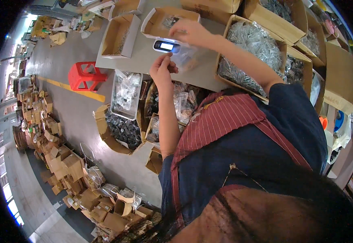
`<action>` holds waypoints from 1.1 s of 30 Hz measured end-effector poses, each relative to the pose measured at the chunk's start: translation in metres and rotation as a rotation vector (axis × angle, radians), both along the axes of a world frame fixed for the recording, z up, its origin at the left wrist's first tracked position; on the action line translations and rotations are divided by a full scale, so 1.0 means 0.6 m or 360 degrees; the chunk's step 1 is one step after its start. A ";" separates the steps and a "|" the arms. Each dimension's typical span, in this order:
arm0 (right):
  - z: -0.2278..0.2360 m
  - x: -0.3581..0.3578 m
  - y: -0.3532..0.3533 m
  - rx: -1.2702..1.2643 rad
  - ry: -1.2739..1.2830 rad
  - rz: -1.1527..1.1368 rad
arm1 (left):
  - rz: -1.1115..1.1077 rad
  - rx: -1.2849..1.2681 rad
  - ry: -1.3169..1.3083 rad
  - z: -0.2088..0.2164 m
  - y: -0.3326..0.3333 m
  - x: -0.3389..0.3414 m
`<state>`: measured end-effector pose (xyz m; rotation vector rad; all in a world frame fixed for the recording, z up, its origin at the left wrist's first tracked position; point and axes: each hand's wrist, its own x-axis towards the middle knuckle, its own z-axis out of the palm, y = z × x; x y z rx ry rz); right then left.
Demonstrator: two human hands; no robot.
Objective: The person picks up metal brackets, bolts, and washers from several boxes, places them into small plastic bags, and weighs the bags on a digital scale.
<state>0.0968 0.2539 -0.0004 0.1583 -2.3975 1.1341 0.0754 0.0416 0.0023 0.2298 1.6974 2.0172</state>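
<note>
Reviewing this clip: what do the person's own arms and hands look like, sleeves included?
The left hand and right hand are ungloved. Dark navy short sleeves leave both forearms bare, with no watch visible. Rings cannot be made out.

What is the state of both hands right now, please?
Left hand: curled, near the lit display; whether it holds anything cannot be told.
Right hand: bent over the cardboard box; its grip cannot be told.

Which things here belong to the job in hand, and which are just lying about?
Apparently in use:
device with lit screen, near the left hand
shallow cardboard box, under the right hand

Apparently just lying about:
red stool
cartons heaped on the floor
</note>
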 end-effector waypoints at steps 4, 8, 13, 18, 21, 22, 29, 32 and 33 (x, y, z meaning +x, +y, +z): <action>-0.059 -0.106 0.090 0.0742 -0.0431 -0.0539 | -0.0028 -0.0075 -0.0021 -0.007 0.006 0.008; -0.100 -0.129 0.089 0.1485 -0.0758 -0.0502 | 0.0007 -0.0014 -0.0017 -0.013 0.003 0.006; -0.112 -0.153 0.098 0.1105 -0.1035 -0.0449 | -0.0019 -0.0002 0.0021 -0.012 0.003 0.003; -0.097 -0.146 0.122 0.0014 -0.0740 -0.0302 | -0.0004 -0.0029 0.0011 -0.013 -0.005 -0.004; -0.087 -0.125 0.132 -0.0825 -0.0708 -0.0111 | 0.0036 -0.0053 0.0002 -0.013 -0.002 -0.004; -0.084 -0.119 0.137 -0.0825 -0.0702 -0.0123 | 0.0023 -0.0050 0.0005 -0.012 0.001 -0.005; -0.021 -0.064 0.097 -0.1588 -0.0588 0.0088 | 0.0032 -0.0155 0.0022 -0.016 0.005 -0.008; 0.010 -0.034 0.066 -0.1569 -0.0580 0.0251 | 0.0051 -0.0269 0.0098 -0.017 0.002 -0.010; 0.020 -0.022 0.056 -0.1526 -0.0561 0.0287 | 0.0073 -0.0356 0.0151 -0.016 0.003 -0.009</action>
